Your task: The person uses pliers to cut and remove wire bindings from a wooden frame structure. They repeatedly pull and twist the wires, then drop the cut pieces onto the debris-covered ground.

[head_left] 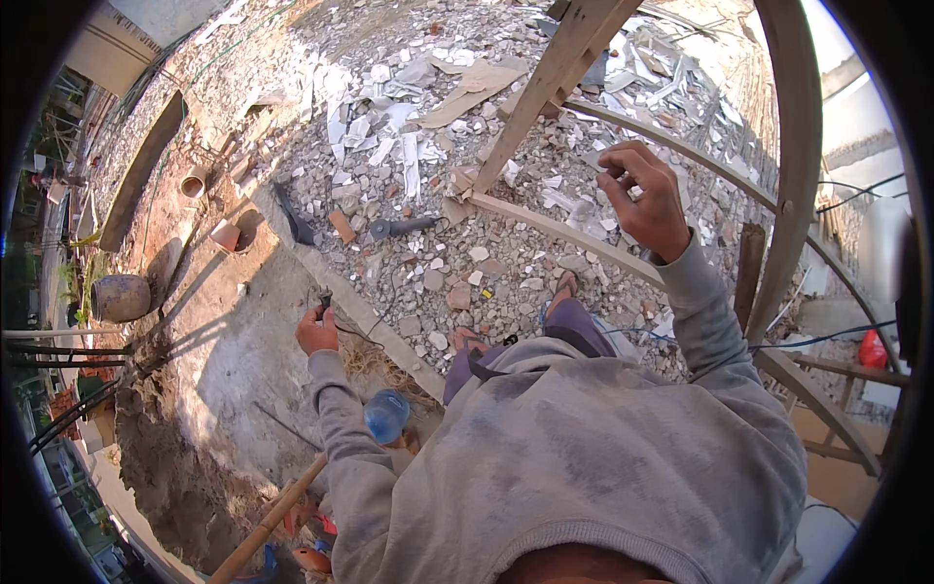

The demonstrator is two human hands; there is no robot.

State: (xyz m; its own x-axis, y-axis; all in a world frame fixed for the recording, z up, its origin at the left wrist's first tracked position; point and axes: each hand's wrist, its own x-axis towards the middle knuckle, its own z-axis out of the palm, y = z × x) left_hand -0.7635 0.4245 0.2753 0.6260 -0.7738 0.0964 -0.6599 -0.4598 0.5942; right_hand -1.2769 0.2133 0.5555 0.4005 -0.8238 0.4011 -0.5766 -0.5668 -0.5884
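My left hand (316,334) is closed around a small black power plug (325,299), held over the bare concrete at the left. A thin black cord (360,337) trails from that hand toward the rubble. There, a grey power tool, apparently an angle grinder (401,227), lies on broken stones ahead of me. Raised at the right, my right hand (644,200) has loosely curled fingers with gaps between them, and nothing shows in it. Close by it are a wooden beam (574,238) and a curved wooden piece (783,146).
Broken tile and stone (486,277) surround my sandalled feet. A low concrete edge (355,311) runs along my left, beside a blue water container (387,417) and a wooden handle (272,521). Clay pipes (195,181) and a large round pot (122,297) stand farther left.
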